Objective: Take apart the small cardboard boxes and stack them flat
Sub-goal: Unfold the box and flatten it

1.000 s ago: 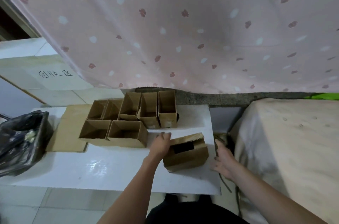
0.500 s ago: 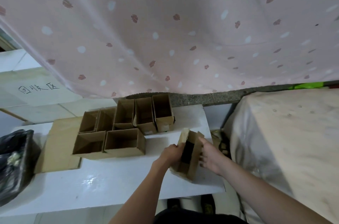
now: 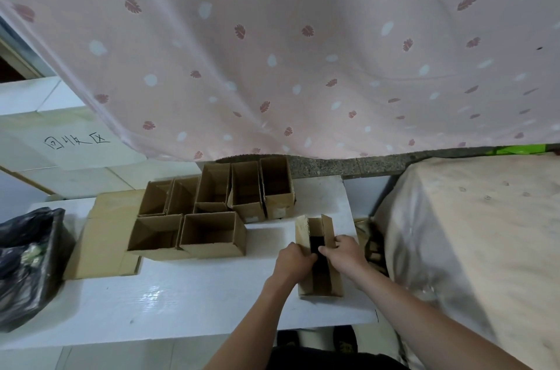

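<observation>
While both hands work one box [image 3: 319, 260] at the near right of the bench [image 3: 188, 303], the job looks barely begun: seven boxes [image 3: 212, 212] stand open and upright in a cluster up and to the left of the fingers, none flattened that I can see. A flat cardboard sheet [image 3: 103, 236] lies further left, partly under that cluster; whether it is a finished piece or just a mat, I cannot tell.

Now the fingers. Left hand [image 3: 292, 257] curls over the box's left wall, fingertips hooked at the dark opening. Right hand [image 3: 345, 251] mirrors it on the right wall, fingers bent inward and gripping the edge. The two sets of fingertips nearly meet over the gap. Beyond the fingers two flaps stand up. The box rests on the bench between the wrists, still in shape, so I judge this the first one coming apart, with the whole stack left to build.
</observation>
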`<state>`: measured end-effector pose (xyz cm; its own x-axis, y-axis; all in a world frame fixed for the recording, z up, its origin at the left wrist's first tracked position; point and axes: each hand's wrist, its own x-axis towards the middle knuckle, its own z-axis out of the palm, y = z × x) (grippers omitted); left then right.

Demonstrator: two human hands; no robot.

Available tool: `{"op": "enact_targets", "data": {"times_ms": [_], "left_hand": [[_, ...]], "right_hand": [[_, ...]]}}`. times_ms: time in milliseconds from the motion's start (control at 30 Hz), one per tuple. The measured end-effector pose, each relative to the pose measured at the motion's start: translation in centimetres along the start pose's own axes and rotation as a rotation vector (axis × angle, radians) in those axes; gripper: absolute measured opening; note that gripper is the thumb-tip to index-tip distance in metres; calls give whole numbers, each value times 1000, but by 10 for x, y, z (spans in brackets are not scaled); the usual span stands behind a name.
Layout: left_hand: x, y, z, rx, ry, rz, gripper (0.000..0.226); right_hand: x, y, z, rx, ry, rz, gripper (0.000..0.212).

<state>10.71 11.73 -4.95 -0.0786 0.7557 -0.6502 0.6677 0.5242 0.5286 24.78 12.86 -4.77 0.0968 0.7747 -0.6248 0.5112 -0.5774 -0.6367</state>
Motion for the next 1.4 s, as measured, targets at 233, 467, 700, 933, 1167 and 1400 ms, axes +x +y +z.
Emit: {"op": "enact_targets", "data": {"times_ms": [233, 467, 700, 933, 1167, 1400], "left_hand": [[-2, -22, -17, -387, -85, -85, 21], [-2, -45, -21, -585, -65, -177, 36], [-6, -44, -25, -600, -96, -207, 45], [-11, -34, -39, -479, -122, -63, 42], [-1, -31, -49, -117, 210, -9, 62], [13, -38, -35, 4, 37, -67, 56]], "right_hand": [[-5, 6, -18, 12, 50, -33, 10], [-5, 20, -25, -54, 93, 2, 37], [-3, 20, -27, -50, 63, -9, 19], [-1, -4, -29, -403, 119, -180, 29], [6, -43, -24, -608, -27, -438, 22], [2, -17, -21, -488, 344, -345, 68]]}}
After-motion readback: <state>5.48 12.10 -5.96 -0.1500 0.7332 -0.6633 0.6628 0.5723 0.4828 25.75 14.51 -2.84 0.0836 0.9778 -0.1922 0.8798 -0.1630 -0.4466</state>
